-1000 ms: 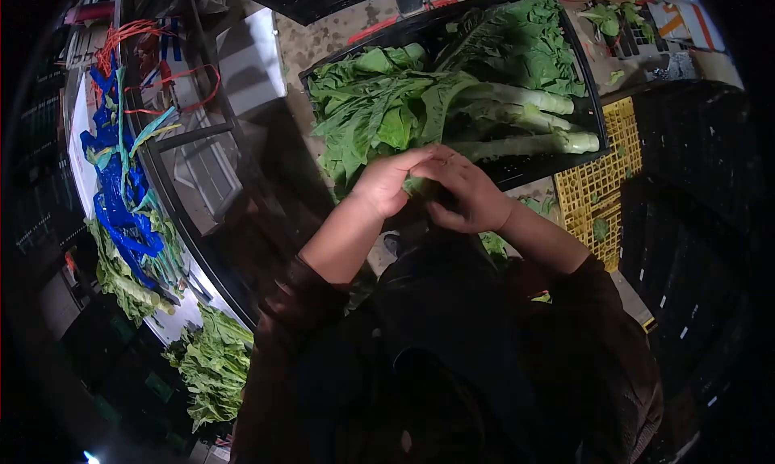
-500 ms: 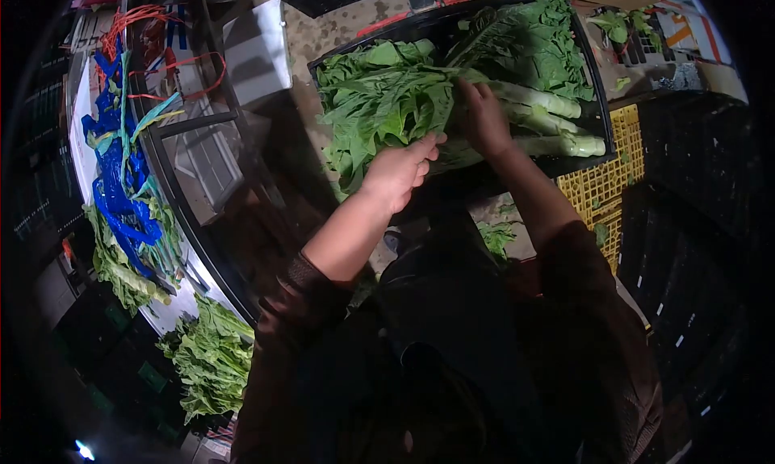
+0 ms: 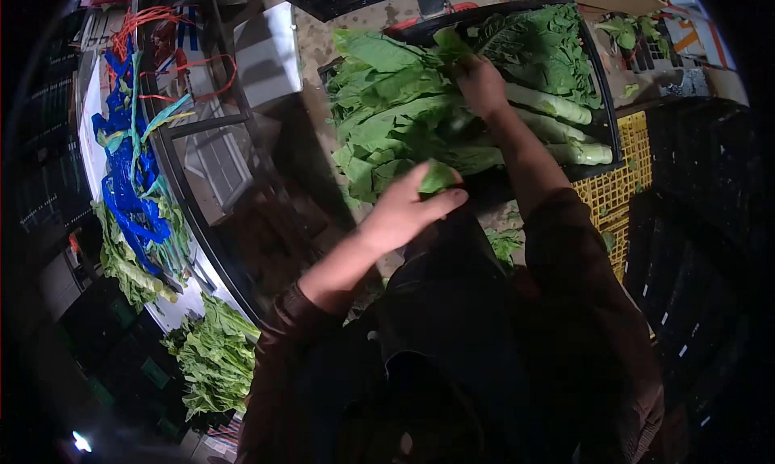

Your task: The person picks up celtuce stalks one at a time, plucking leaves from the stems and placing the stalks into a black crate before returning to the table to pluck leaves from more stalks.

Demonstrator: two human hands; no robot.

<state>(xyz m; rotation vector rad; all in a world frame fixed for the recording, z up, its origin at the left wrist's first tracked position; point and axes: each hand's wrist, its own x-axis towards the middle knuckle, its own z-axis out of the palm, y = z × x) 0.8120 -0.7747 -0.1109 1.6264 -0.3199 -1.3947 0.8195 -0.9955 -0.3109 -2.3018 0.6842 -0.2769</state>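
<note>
A black crate [image 3: 609,113] holds several celtuce stalks [image 3: 553,105] with thick pale stems pointing right and broad leaves [image 3: 387,101] spread to the left. My right hand [image 3: 484,89] reaches over the middle of the crate, its fingers curled on a leaf [image 3: 452,44] near the far side. Nearer to my body, my left hand [image 3: 408,210] is at the crate's front edge, thumb and fingers closed around a torn green leaf piece [image 3: 437,177]. More dark green leaves [image 3: 553,52] fill the crate's far right corner.
Left of me, a bench carries blue and teal ties [image 3: 133,173], red string [image 3: 149,20] and a leafy heap [image 3: 214,355]. Yellow crates [image 3: 617,214] lie right of the black crate, beside dark crates [image 3: 694,190]. A white panel [image 3: 270,52] stands back left.
My left hand has pulled back toward my body with a leaf piece in it. My right hand has moved slightly up and away. The leaves on the left lie more spread out.
</note>
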